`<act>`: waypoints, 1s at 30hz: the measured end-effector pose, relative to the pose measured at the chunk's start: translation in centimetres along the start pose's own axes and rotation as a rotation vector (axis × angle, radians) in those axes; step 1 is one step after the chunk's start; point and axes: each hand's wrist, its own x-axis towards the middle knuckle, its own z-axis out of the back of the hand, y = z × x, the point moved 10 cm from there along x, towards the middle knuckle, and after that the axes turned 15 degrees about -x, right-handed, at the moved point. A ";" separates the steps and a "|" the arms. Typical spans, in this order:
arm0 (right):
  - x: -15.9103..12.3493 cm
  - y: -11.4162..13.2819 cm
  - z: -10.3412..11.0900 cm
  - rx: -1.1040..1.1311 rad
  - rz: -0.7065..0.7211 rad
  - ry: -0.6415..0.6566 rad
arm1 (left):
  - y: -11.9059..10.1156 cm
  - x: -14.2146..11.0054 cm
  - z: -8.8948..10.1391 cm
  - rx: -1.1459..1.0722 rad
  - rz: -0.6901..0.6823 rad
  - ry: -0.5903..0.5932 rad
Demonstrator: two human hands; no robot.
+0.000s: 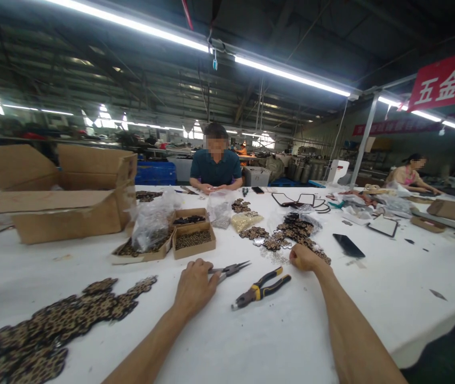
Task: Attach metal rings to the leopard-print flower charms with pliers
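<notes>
My left hand is closed around the handles of needle-nose pliers, whose slim jaws point right, low over the white table. My right hand has its fingertips pinched together beside a scatter of tiny shiny metal pieces; whatever it holds, if anything, is too small to make out. Between my hands lie combination pliers with black and yellow handles. Just beyond my right hand is a heap of leopard-print pieces with dark edges.
More leopard-print pieces lie overlapped at front left. Small boxes of fittings and a large open carton stand at back left. A phone lies to the right. A person sits opposite; another person works at far right.
</notes>
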 end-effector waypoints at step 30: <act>-5.3 19.0 -3.7 0.796 0.367 -0.027 | -4.1 -3.0 -2.7 -1.092 0.140 0.064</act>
